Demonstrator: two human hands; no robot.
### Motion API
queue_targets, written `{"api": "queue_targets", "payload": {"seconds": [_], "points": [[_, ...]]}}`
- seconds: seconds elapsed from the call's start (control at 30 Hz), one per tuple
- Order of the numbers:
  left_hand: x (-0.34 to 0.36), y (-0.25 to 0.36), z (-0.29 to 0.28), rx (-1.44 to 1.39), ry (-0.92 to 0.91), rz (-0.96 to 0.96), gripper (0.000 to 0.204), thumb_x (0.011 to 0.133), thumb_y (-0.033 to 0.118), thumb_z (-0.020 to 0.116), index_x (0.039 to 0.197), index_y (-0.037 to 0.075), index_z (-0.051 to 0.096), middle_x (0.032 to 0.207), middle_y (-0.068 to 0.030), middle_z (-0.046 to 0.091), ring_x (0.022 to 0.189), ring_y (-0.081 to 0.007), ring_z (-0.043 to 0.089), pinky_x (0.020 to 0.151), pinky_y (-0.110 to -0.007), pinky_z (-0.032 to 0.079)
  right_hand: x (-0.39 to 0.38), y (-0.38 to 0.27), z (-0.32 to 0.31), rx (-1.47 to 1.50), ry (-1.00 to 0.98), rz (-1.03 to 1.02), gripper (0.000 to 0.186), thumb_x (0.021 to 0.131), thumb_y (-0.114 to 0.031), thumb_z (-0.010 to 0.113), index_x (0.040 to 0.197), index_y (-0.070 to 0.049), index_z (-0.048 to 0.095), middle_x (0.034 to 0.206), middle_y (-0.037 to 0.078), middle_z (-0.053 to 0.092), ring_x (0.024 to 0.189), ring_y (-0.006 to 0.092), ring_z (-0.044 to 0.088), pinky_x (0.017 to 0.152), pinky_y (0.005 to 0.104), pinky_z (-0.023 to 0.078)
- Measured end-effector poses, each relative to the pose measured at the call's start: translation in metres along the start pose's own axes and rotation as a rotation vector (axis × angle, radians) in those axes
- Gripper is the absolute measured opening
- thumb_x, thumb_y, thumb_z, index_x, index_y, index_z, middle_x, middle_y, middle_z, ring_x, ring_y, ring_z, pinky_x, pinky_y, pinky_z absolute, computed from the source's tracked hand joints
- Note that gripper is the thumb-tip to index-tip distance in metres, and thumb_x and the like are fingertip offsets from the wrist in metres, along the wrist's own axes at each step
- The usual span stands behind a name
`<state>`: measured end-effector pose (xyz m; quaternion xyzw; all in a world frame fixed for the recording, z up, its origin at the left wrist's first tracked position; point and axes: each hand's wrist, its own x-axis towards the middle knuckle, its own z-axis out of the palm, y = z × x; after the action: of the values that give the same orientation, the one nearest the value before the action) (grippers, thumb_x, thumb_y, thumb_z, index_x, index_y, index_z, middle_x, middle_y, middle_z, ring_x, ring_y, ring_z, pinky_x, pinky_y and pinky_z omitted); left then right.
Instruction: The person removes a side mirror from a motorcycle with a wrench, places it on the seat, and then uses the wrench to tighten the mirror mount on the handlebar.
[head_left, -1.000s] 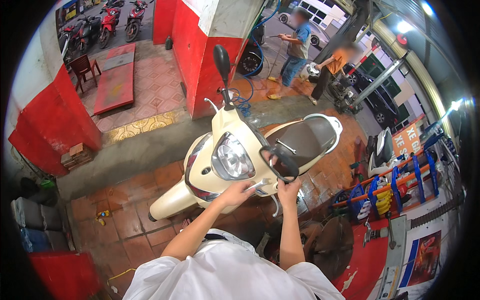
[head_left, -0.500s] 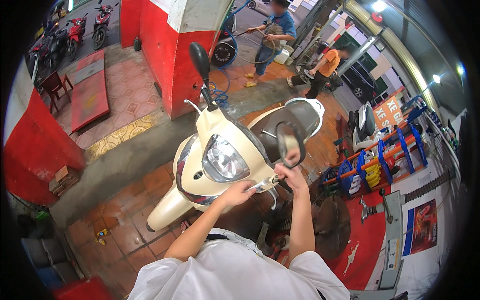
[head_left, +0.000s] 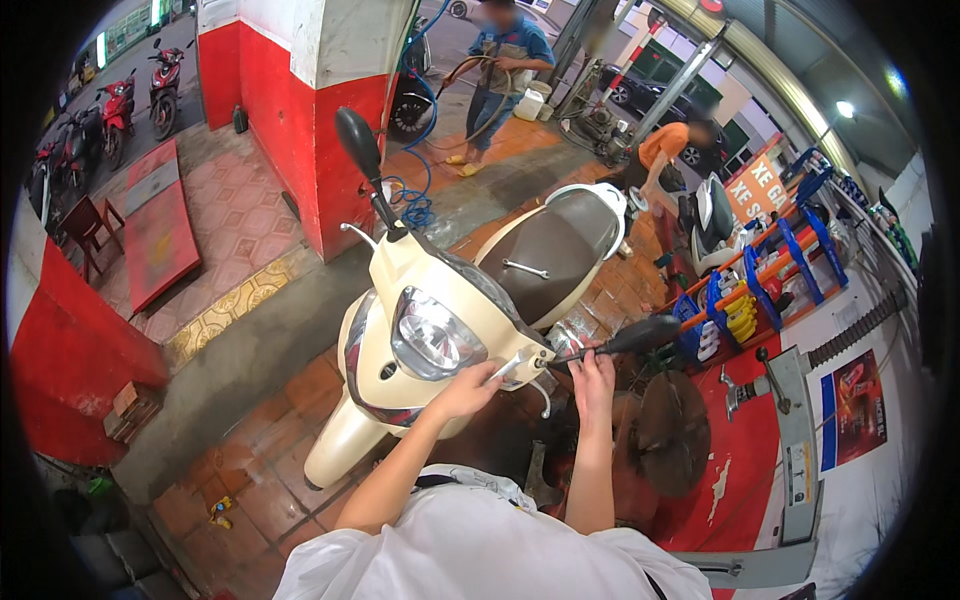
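Holding a silver wrench (head_left: 513, 362) in the left grip (head_left: 465, 388), with fingers curled tight around the lower part, leaving only the upper end exposed. Angled up and rightward, pointing toward the foot of the black mirror (head_left: 645, 335), just beside it. Touching the mirror's thin stem with the fingertips of the right grip (head_left: 592, 378), close to the stem's lower end. Raised with the palm partly hidden, so cannot tell whether fully closed on the stem or only resting against it. Tilted over nearly level, with the mirror's head reaching out to the right, beyond the right grip.

Standing in front of both grips: the cream scooter (head_left: 425, 265), turned with headlight toward the wearer. Lying across the scooter's dark seat (head_left: 515, 235): a second wrench (head_left: 525, 268), well apart from either grip.

At the right, standing near the wall: a blue and orange rack (head_left: 788, 255), holding yellow items (head_left: 742, 320) in the lower part, too small to identify. Farther back, set behind a person in blue (head_left: 510, 55): a white container (head_left: 528, 105), contents impossible to make out. Coiled on the floor near the red and white pillar (head_left: 350, 150): a blue hose (head_left: 415, 212).
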<state>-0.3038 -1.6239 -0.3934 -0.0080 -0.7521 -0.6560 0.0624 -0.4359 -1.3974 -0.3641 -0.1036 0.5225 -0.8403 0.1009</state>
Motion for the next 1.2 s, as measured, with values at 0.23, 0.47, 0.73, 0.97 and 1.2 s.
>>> {"api": "queue_targets", "payload": {"seconds": [0.23,0.47,0.73,0.97,1.2], "points": [[0.002,-0.008,0.004,0.01,-0.038,-0.033,0.024,0.097,0.023,0.055,0.096,0.0,0.059,0.076,-0.0097,0.057,0.072,-0.0175,0.053,0.066,-0.035,0.044,-0.049,0.011,-0.005,-0.038,0.162,-0.195,0.022,0.098,-0.009,0.057,0.118,-0.011,0.049,0.119,0.008,0.056,0.109,0.0185,0.057,0.094,0.0432,0.053],[0.002,-0.005,0.009,0.024,-0.008,0.013,0.025,0.097,0.024,0.056,0.103,0.001,0.062,0.077,-0.0075,0.057,0.071,-0.0149,0.051,0.065,-0.033,0.044,-0.04,-0.013,0.004,-0.452,0.117,-0.298,0.039,0.102,-0.008,0.047,0.136,0.001,0.032,0.097,0.007,0.059,0.089,0.0149,0.06,0.088,0.033,0.053],[0.011,0.013,0.01,-0.038,-0.034,-0.015,0.025,0.099,0.024,0.055,0.104,0.001,0.062,0.074,-0.0028,0.055,0.069,-0.0106,0.049,0.062,-0.029,0.042,-0.022,-0.054,-0.013,-0.602,-0.055,-0.015,0.028,0.101,-0.012,0.05,0.127,-0.003,0.047,0.08,0.005,0.057,0.057,0.0101,0.053,0.049,0.0245,0.046],[0.058,0.056,0.017,-0.038,-0.065,-0.045,0.023,0.099,0.023,0.053,0.101,0.002,0.062,0.073,-0.0009,0.057,0.068,-0.01,0.05,0.062,-0.028,0.042,0.029,-0.064,-0.045,-0.559,-0.07,0.096,0.029,0.098,-0.011,0.056,0.123,0.001,0.054,0.08,0.004,0.057,0.047,0.0068,0.048,0.04,0.0218,0.036],[0.168,0.068,0.051,0.122,0.045,-0.104,0.026,0.095,0.024,0.055,0.099,0.0,0.063,0.071,-0.0118,0.061,0.064,-0.0179,0.057,0.06,-0.034,0.045,0.15,-0.043,-0.093,-0.671,-0.128,0.09,0.028,0.093,-0.009,0.062,0.117,0.003,0.056,0.08,0.003,0.058,0.048,0.0066,0.05,0.041,0.0232,0.037]]}}
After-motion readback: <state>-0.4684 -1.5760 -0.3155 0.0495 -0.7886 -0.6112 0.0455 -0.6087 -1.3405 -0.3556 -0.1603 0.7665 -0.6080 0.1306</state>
